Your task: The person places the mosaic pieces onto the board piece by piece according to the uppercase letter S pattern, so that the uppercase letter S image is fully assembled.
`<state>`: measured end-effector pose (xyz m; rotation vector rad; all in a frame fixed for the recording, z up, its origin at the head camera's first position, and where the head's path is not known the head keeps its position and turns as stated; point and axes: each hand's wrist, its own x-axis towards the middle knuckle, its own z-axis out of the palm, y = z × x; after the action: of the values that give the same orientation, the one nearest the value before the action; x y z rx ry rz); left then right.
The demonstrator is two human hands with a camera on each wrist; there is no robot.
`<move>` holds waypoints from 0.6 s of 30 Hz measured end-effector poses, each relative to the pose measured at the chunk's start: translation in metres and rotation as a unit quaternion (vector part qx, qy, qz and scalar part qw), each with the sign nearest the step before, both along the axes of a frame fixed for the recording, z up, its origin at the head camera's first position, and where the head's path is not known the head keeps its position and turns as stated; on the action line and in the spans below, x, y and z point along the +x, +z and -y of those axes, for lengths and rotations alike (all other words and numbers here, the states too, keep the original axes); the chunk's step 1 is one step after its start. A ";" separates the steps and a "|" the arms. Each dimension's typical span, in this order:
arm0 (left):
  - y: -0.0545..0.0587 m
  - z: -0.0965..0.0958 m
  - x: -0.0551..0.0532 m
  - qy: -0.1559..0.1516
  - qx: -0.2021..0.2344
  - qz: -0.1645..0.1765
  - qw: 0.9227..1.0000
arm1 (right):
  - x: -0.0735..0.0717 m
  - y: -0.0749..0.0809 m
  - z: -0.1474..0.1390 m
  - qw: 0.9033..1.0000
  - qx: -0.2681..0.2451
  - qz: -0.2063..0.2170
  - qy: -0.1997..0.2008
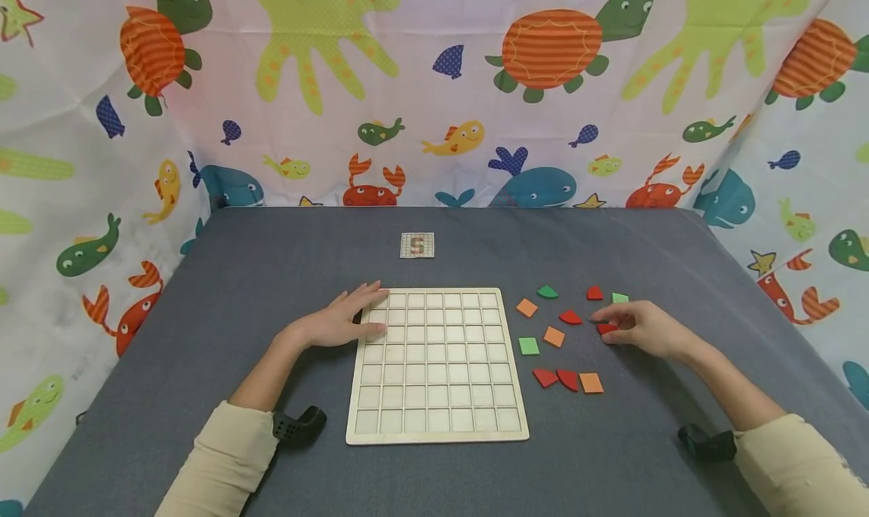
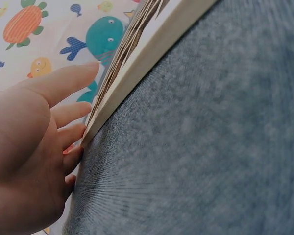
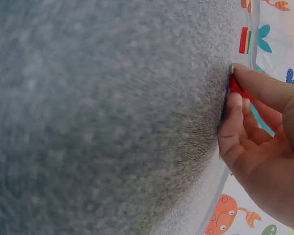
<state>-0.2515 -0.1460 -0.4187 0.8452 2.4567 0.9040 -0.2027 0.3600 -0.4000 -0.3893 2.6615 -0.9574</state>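
A pale wooden grid board point(image 1: 434, 366) lies flat on the grey cloth. At its upper left corner my left hand point(image 1: 346, 315) rests with fingers spread, the thumb and fingertips over the edge squares. The left wrist view shows those straight fingers point(image 2: 71, 113) along the board's side point(image 2: 122, 81). To the right of the board, my right hand point(image 1: 645, 330) pinches a red quarter-circle-like piece point(image 1: 606, 327) between thumb and fingers, down at the cloth. In the right wrist view that red piece point(image 3: 239, 89) shows between the thumb and the curled fingers, partly hidden.
Between board and right hand lie loose flat pieces: orange squares point(image 1: 554, 336), red pieces point(image 1: 569, 318), a green square point(image 1: 529, 346) and a green rounded piece point(image 1: 547, 292). Beyond the board lies a small pattern card point(image 1: 417, 245). A printed sea-animal curtain point(image 1: 421, 87) surrounds the table.
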 end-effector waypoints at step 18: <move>-0.002 0.002 0.001 -0.003 0.001 -0.005 1.000 | -0.006 0.005 0.010 0.983 -0.134 0.091 -0.086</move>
<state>-0.2505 -0.1476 -0.4207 0.8591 2.4619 0.9022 -0.2084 0.3503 -0.3947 -0.1190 2.4365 -1.3415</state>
